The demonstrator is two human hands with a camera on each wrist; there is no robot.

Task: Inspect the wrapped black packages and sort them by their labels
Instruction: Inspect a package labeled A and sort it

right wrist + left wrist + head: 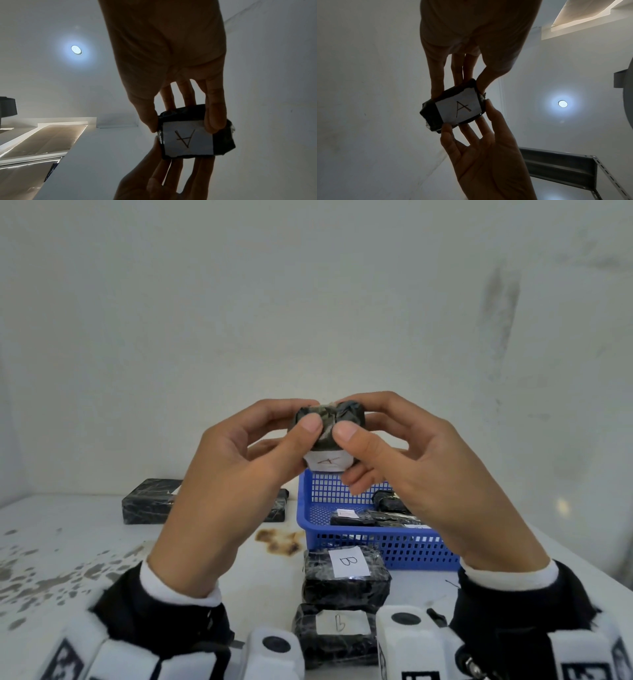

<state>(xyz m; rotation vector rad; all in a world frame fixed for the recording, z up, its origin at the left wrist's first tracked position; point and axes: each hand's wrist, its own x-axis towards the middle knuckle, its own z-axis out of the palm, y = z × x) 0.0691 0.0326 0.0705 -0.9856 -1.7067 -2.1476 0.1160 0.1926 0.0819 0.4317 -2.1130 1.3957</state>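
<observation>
Both hands: left hand and right hand are pinching 1 small black package, lifting it over the blue basket | Why: tilting it up, showing its A label | Guess: going to A pile, away from 2 B packages.

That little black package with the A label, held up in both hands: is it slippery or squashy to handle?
Probably a bit slick: the small package shows glossy film wrap. It likely holds firm, keeping its blocky shape pinched between the left hand and right hand. Seemingly light, since fingertips alone carry it.
</observation>
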